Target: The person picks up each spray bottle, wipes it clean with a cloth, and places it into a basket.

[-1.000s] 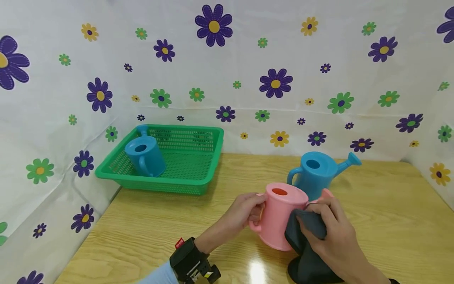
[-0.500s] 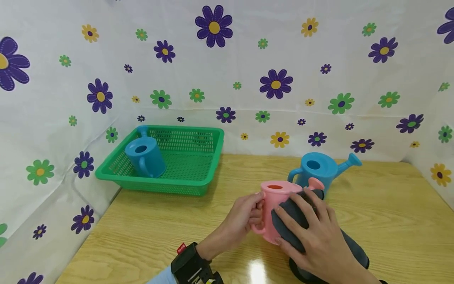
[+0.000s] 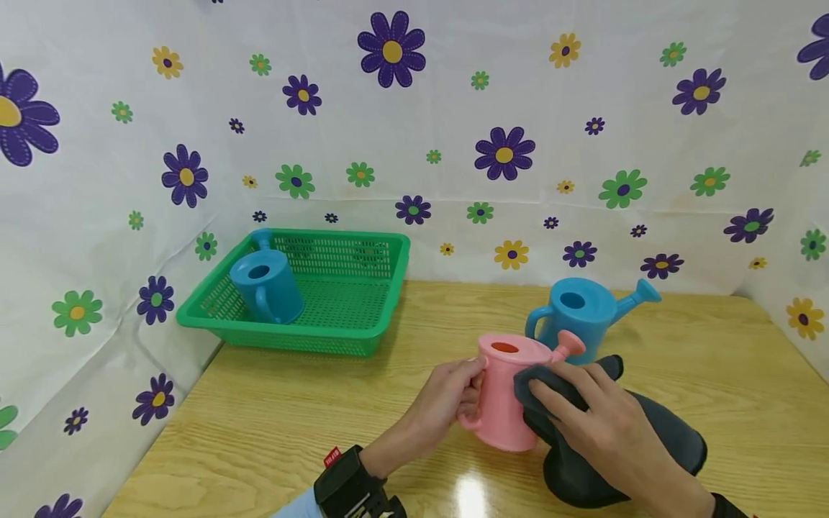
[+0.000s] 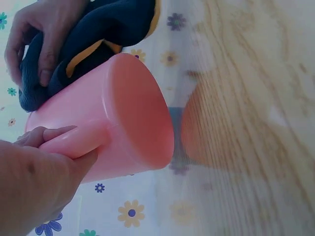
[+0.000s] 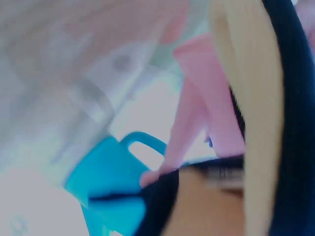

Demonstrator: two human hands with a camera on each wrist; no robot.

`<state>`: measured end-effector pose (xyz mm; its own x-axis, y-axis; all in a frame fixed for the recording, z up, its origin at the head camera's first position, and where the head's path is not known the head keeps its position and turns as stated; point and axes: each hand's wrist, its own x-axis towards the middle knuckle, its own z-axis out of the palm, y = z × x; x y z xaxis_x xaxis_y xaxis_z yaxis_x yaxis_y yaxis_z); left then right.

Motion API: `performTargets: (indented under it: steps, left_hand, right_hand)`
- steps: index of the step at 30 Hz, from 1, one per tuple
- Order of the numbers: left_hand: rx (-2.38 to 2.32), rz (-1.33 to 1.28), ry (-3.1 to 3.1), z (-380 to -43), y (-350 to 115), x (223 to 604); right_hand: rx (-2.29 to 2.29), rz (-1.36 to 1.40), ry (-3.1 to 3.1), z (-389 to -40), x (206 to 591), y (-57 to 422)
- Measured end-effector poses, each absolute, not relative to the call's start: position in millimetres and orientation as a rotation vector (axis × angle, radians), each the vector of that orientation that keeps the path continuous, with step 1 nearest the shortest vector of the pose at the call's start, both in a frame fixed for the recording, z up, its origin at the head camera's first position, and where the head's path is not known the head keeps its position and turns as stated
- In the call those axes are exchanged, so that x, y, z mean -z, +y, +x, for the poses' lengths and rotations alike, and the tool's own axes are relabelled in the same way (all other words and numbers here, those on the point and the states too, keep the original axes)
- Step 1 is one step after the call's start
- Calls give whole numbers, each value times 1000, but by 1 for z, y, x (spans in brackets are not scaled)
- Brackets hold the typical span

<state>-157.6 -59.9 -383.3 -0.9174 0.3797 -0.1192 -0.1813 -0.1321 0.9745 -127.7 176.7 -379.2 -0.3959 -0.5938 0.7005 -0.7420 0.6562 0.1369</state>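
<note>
A pink watering can (image 3: 501, 403) is held upright by its handle in my left hand (image 3: 443, 403). Its base (image 4: 145, 115) hangs just above the table in the left wrist view. My right hand (image 3: 605, 424) grips a dark grey cloth (image 3: 667, 432) and presses it against the can's right side, below the spout (image 3: 568, 345). Part of the cloth drapes down towards the table. Just behind the pink can stands a blue watering can (image 3: 576, 316), its lower part partly hidden. The right wrist view is blurred, with cloth (image 5: 300, 123) across its right side.
At the back left of the wooden table (image 3: 259, 432) stands a green basket (image 3: 304, 345). Another blue watering can (image 3: 268, 284) leans inside its left part. A white flowered sheet (image 3: 440, 108) hangs behind the table.
My right hand has moved the cloth over the pink can's upper right side, then drawn back a little, uncovering the spout. The left hand keeps its hold on the handle.
</note>
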Motion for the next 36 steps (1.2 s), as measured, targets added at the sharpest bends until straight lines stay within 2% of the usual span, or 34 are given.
performTargets:
  steps: [11, 21, 36]
  left_hand:
    - [-2056, 373, 1855, -160, -60, 383]
    - [-2030, 394, 1893, -155, -56, 385]
    - [-2045, 382, 1938, -155, -58, 386]
  right_hand:
    - [-165, 1020, -2002, -137, 368, 168]
    - [-127, 1037, -1955, -134, 360, 158]
    - [-63, 1151, -2034, -120, 374, 151]
